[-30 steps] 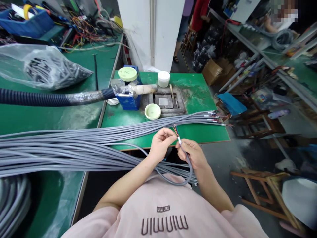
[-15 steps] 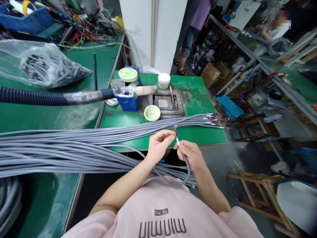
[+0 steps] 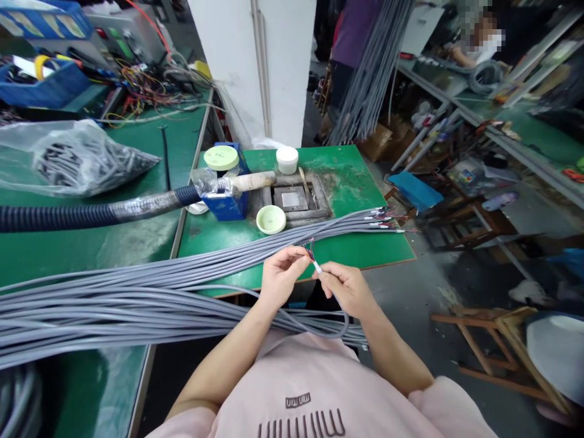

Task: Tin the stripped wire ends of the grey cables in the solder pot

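While both hands sit close together just off the near edge of the tabletop (image 3: 365,182), they share one grey cable (image 3: 337,328). Right hand (image 3: 347,291) is closed round the cable just below its stripped end; thumb & forefinger pinch at the white sleeve (image 3: 317,267). Left hand (image 3: 279,277) is curled, fingertips nipped onto the coloured wires (image 3: 310,249) fanning out of that end. So neither hand is open.

Key relation: the cable end lies between the hands, long axis running up & left from the right hand's grip toward the left fingertips. Behind the right hand the cable loops down in front of the person's chest, then back left to join the cable bundle (image 3: 114,298) across the tabletop. Left hand is nearer the wire tips, right nearer the jacket.

Vs a sec ago: same grips, hands about as close; the view has swung, so hands & solder pot (image 3: 290,199) sit further left in frame, and the loop looks flatter. Green dish (image 3: 271,219) lies just beyond the bundle.
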The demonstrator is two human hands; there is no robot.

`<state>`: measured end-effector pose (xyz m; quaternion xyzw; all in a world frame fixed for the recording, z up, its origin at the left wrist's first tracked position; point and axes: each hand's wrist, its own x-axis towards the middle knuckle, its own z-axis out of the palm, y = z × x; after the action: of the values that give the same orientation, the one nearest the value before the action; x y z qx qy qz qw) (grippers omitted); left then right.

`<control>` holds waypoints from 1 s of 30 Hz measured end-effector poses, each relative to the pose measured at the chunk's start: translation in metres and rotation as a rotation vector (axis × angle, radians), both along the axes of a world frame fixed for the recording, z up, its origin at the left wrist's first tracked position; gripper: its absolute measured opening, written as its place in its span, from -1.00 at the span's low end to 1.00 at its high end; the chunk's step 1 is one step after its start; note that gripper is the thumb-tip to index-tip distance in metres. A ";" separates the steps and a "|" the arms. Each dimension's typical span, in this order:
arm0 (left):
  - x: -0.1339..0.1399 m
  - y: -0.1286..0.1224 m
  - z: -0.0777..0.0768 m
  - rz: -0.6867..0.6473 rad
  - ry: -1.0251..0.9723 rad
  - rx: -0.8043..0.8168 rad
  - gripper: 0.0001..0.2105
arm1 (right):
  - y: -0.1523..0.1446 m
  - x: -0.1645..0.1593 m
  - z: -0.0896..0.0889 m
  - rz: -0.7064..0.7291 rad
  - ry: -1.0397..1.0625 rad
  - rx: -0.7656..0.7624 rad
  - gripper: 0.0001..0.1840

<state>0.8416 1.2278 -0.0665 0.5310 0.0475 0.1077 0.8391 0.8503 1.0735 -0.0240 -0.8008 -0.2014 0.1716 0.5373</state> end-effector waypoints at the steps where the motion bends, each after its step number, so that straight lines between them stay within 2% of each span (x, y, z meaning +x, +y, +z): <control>1: 0.000 0.001 0.001 0.004 -0.006 0.009 -0.88 | 0.000 0.000 0.001 -0.002 -0.006 -0.006 -0.73; 8: 0.003 0.005 0.009 0.006 -0.029 0.075 -0.86 | -0.001 0.000 0.000 -0.007 -0.031 -0.030 -0.73; 17: 0.004 -0.011 0.001 0.033 0.013 -0.111 -0.85 | -0.004 0.003 -0.013 -0.062 0.012 0.094 -0.70; 22: 0.005 -0.015 0.002 -0.002 0.039 -0.126 -0.84 | -0.007 0.003 -0.014 -0.091 0.085 0.146 -0.69; 30: 0.007 -0.016 -0.004 -0.029 0.002 -0.154 -0.88 | -0.007 0.004 -0.016 -0.083 0.108 0.168 -0.69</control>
<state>0.8483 1.2113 -0.0710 0.4658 0.0490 0.0911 0.8788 0.8538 1.0664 -0.0400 -0.7501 -0.1522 0.1747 0.6194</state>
